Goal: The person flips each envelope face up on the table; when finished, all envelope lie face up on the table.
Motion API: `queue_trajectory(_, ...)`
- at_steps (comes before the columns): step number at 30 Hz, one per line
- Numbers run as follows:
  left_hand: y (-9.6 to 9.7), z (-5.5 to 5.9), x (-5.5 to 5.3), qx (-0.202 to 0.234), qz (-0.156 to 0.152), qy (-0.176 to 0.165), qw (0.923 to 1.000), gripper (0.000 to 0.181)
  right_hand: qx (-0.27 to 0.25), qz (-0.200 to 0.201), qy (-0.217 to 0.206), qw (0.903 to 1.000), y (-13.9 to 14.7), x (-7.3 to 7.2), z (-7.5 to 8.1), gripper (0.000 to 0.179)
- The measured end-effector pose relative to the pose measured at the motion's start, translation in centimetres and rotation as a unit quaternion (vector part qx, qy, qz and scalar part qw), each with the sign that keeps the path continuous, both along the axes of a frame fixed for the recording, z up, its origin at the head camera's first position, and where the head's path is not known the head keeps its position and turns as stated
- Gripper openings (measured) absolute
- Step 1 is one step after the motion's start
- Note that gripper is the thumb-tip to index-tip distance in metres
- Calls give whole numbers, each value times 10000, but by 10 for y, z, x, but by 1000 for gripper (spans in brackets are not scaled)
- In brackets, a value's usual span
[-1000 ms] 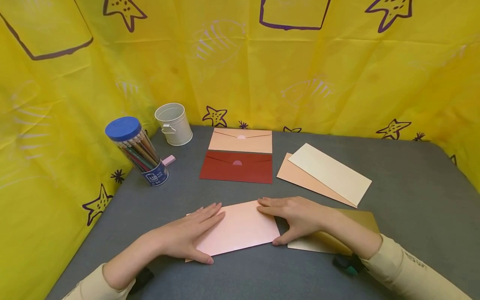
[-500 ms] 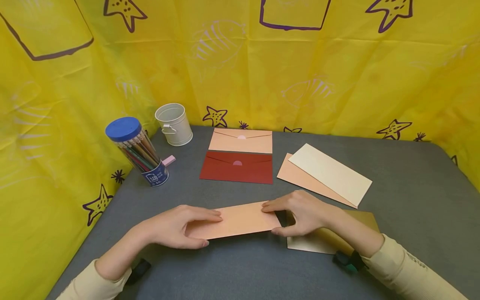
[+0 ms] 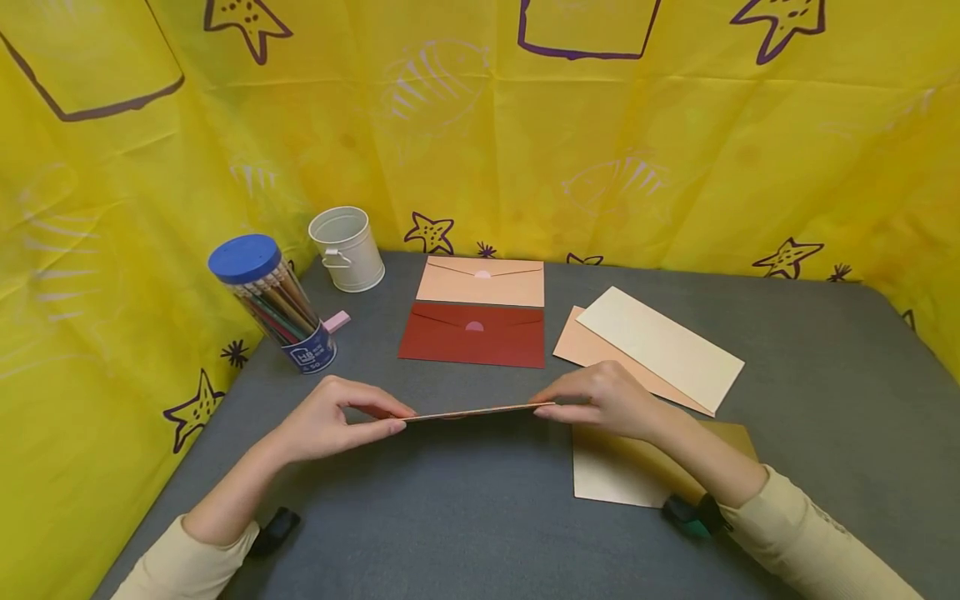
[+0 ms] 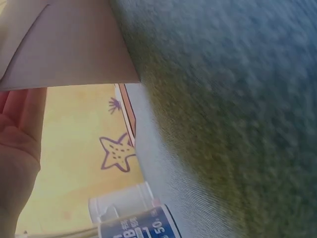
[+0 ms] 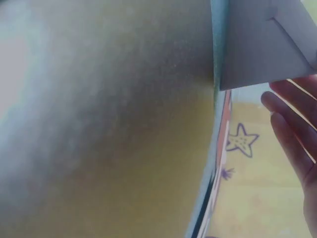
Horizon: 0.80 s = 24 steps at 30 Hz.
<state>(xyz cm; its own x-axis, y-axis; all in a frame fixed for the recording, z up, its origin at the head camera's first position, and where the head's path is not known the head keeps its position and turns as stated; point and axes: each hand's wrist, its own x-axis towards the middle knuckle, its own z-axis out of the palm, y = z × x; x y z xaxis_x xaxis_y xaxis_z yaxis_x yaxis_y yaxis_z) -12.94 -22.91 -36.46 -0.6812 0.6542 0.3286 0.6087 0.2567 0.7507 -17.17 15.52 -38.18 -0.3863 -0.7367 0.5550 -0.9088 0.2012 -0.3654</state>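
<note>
Above the grey table [image 3: 450, 533], before yellow cloth [image 3: 690, 108], an envelope [image 4: 79, 47].

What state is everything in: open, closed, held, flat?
Held envelope, flap closed, up off the table
Left hand, pinching its left end
Right hand, pinching its right end
Back peach envelope, flat, flap closed
Red envelope, flat, flap closed
Cream sheet, partly covering a peach sheet
Gold sheet, flat
Pencil tub, lid on
White bucket, upright, open
Pink block, flat
</note>
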Motion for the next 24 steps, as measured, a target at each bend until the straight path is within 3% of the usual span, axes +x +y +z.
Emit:
queue_trajectory(4, -7, -2, -2, 135, 505, 76, 9986, 22, -108, -148, -59, 9998, 0, -3, -2, 10)
queue_trajectory(9, -16, -5, -6, 72, 995, 94, 9950, 18, -167, -401, -391, 9983, -2, -6, -5, 15)
queue_trajectory(12, -21, -8, -8, -174, 1359, -97, 9905, 14, -161, -592, -706, 9956, -3, -6, -4, 13)
queue_trajectory(15, -24, -7, -10, -434, 1862, -438, 9806, 11, -130, -948, -1317, 9867, -5, -4, -1, 8)
queue_trajectory(18, -25, -6, -12, -495, 2317, -887, 9675, 12, -121, -1274, -2283, 9652, -6, -1, 3, 6)
queue_trajectory(21, -24, -5, -14, -322, 2543, -1456, 9556, 23, -187, -1447, -3383, 9296, -7, 1, 6, 10)
queue_trajectory(24, -22, -6, -16, 46, 2573, -2129, 9426, 35, -321, -1492, -4194, 8949, -7, 1, 5, 16)
